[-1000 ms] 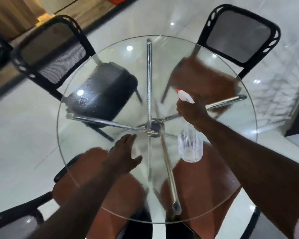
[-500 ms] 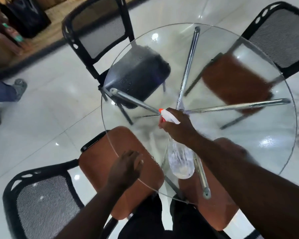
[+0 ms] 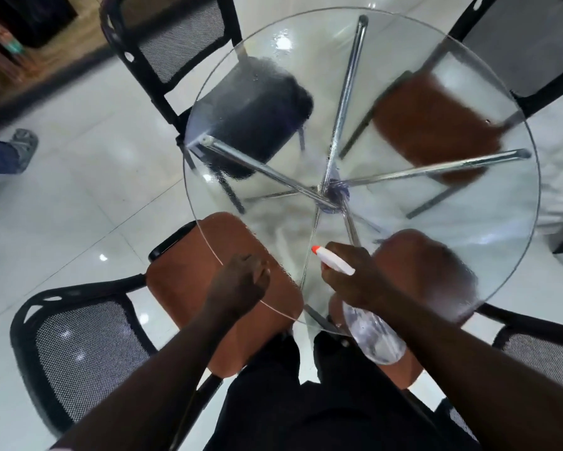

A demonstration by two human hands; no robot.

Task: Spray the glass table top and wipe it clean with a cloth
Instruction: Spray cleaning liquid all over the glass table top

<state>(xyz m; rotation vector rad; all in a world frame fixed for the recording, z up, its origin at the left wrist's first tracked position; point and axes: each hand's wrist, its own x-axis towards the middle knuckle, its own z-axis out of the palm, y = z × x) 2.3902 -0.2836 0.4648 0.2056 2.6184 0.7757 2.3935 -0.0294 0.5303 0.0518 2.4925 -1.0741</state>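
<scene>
Spraying looks partly done; wiping is not begun. The glass desk top [image 3: 488, 242] is round and clear, carried on chrome legs [image 3: 345, 102] that meet at a hub under its centre. It fills the middle of the view, directly in front of the person. Fine droplets [image 3: 241, 89] bead the far-left sector above a black chair seat [image 3: 267, 125]. The right side looks drier, though glare makes this uncertain. No wipe streaks show and no cloth is in view. Judgement: some glass is wetted; the remaining spraying and the entire wipe are left.

The spray bottle [image 3: 374, 343] has a clear body and a white head with an orange tip, aimed left across the near part of the glass. Its body hangs over the near rim. The right hand [image 3: 354, 284] wraps round the bottle's neck; the trigger finger is hidden. The left hand [image 3: 241, 284] sits over the near-left rim, fingers loosely curled, with nothing showing in it. Contact with the glass cannot be told.

Brown chair seats [image 3: 433, 125] and mesh chair backs ring the desk on a glossy tiled floor [image 3: 88, 196].
</scene>
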